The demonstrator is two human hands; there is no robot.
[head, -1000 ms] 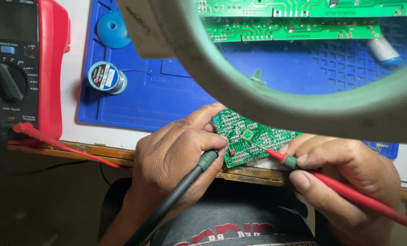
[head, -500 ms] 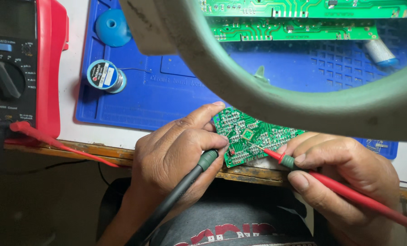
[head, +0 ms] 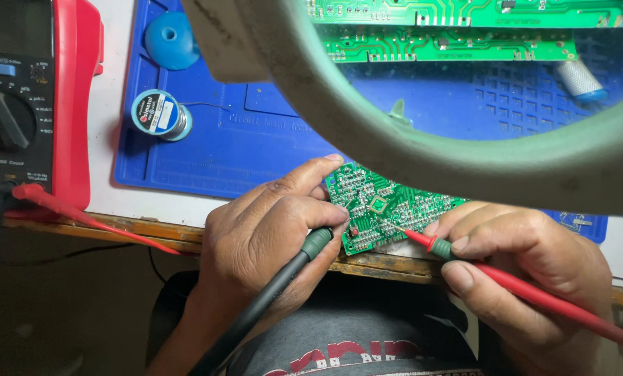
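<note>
At the centre of the frame a small green board (head: pixel 388 207) rests at the bench edge (head: pixel 137 228). The left hand (head: pixel 269 237) is closed around a black probe (head: pixel 283 278), its tip at the board's left edge. The right hand (head: pixel 527 257) pinches a red probe (head: pixel 464 254), whose point touches near the square chip (head: pixel 378 205). The risk is a slip: the pins sit close together, so a small tremor could bridge two of them and short the board. The board also overhangs the edge and could tip. The meter (head: pixel 15 118) sits at upper left, the magnifier ring (head: pixel 423 132) across the top.
</note>
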